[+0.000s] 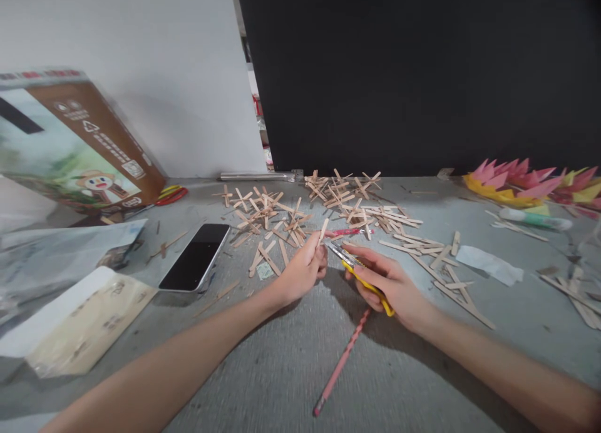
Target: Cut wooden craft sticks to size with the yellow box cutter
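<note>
Near the middle of the table, my left hand (303,270) is closed around a wooden craft stick (323,231), whose upper end points up from the fist. My right hand (389,283) grips a yellow utility knife (369,284). Its metal blade end points toward the stick, close to my left fingers; whether it touches the wood I cannot tell. Just beyond both hands lie piles of craft sticks (265,209), many of them crossed over one another. Below my right hand a pink pencil (342,364) rests on the grey table.
A phone (195,258), a paper packet (94,320) and a printed box (79,145) are at left. Pink and yellow paper petals (511,179), a glue stick (535,219), a white scrap (489,264) and loose sticks (462,298) lie at right. Panels stand behind.
</note>
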{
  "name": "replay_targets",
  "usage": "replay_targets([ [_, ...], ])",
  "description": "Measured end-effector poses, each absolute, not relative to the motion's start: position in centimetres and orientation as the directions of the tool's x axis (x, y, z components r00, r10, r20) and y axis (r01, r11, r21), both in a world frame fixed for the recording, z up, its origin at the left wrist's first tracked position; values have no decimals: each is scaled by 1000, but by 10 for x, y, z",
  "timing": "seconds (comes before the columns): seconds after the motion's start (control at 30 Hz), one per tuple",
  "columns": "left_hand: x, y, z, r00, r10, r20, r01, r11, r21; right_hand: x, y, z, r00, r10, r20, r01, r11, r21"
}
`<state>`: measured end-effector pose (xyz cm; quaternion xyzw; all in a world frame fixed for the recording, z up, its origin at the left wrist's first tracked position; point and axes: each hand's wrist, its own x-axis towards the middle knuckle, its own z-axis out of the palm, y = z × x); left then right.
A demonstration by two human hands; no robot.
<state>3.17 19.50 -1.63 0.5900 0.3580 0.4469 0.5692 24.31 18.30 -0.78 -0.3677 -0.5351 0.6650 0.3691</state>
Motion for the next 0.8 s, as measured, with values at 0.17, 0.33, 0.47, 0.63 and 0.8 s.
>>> replay_targets([
  [0.17,32,195,-14,335,935,116,-74,-97,993,244,186,-6,-459,870,-178,-205,-299,-932],
  [0.33,30,195,-13,351,932,92,-7,-96,995,249,192,-6,-487,841,-238,-276,-406,-871],
  [0.47,30,194,-12,337,937,94,45,-116,992,251,196,-5,-505,824,-258,-330,-460,-824],
  [0.63,33,194,-12,342,934,105,-30,-101,994,254,200,-8,-554,796,-246,-361,-495,-791],
  [0.8,30,196,-14,379,921,89,-82,-63,995,256,202,-10,-591,771,-236,-369,-519,-771],
])
